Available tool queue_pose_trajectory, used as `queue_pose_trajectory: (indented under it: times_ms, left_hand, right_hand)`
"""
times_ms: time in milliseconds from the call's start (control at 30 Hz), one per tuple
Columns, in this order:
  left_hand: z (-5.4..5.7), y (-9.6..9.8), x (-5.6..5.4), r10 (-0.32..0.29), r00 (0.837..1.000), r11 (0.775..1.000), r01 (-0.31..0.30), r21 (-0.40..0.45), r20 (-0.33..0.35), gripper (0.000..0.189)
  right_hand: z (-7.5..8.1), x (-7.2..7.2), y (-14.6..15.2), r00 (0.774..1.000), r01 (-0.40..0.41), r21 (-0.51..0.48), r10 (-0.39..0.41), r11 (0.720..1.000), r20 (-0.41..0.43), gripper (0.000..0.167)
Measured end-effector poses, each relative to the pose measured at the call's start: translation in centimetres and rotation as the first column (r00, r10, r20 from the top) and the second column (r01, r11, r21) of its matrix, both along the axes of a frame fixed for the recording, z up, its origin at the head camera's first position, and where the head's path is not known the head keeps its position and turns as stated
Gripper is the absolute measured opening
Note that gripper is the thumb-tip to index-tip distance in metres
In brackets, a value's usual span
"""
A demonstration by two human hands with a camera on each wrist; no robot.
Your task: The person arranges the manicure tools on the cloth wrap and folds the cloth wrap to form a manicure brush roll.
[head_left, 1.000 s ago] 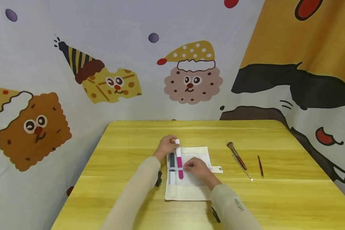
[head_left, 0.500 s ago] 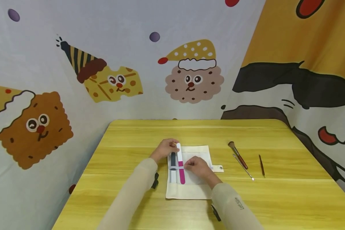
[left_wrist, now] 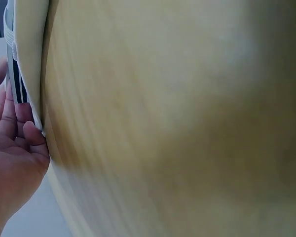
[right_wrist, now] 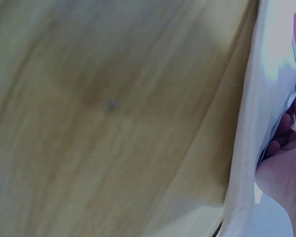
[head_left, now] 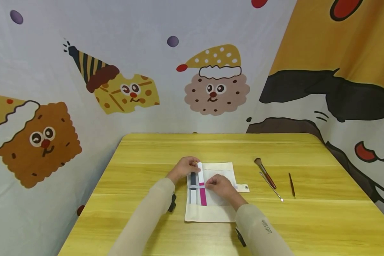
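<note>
An open cream fabric tool roll (head_left: 211, 214) lies on the table, with a pale elastic band (head_left: 196, 186) across it. My left hand (head_left: 186, 167) pinches the white upper end of a flat pink-and-white strip, like a nail file (head_left: 203, 196). This file passes under the band, and its lower end is hidden in the bottom pocket. To its left a dark-grey-and-white file (head_left: 193, 179) sits under the same band. My right hand (head_left: 220, 185) pinches the band just right of the pink file; in the right wrist view its fingertips (right_wrist: 285, 123) are partly hidden.
Right of the roll lie a makeup brush (head_left: 265, 173), a thin metal-tipped stick (head_left: 271, 187) and a slim dark-red tool (head_left: 291, 185). A snap tab (head_left: 243, 187) sticks out of the roll's right side. Behind the wooden table (head_left: 140, 149) hangs a cartoon-printed cloth (head_left: 140, 28).
The pink-and-white file has slid down under the band, and its rounded lower end has gone into the bottom pocket. My left hand has moved down with it; the right has barely moved.
</note>
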State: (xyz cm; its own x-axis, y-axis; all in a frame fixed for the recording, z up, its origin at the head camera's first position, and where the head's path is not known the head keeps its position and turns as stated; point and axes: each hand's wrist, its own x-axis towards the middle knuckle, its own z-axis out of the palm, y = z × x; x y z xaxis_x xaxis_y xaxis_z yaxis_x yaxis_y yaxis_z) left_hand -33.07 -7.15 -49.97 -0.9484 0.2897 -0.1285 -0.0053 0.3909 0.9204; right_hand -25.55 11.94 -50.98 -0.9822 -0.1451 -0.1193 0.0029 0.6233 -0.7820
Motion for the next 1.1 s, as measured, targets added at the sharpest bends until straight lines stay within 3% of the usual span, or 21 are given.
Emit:
queue_pose_trajectory:
  times_ms: [400, 733, 1100]
  left_hand:
    - [0.1, 0.4, 0.5, -0.036, 0.999, 0.999, 0.036, 0.003, 0.02, 0.034]
    - [0.2, 0.6, 0.7, -0.06, 0.998, 0.997, 0.062, -0.039, 0.034, 0.032]
    - [0.1, -0.1, 1.2, -0.086, 0.996, 0.992, 0.084, -0.094, -0.012, 0.024]
  right_hand:
    - [0.3, -0.1, 0.0, 0.999, 0.023, 0.032, -0.025, 0.999, 0.043, 0.004]
    - [0.2, 0.0, 0.1, 0.999, 0.036, 0.009, -0.036, 0.999, -0.001, 0.006]
    - [-0.2, 0.1, -0.3, 0.997, 0.013, -0.025, -0.015, 1.0, -0.072, 0.004]
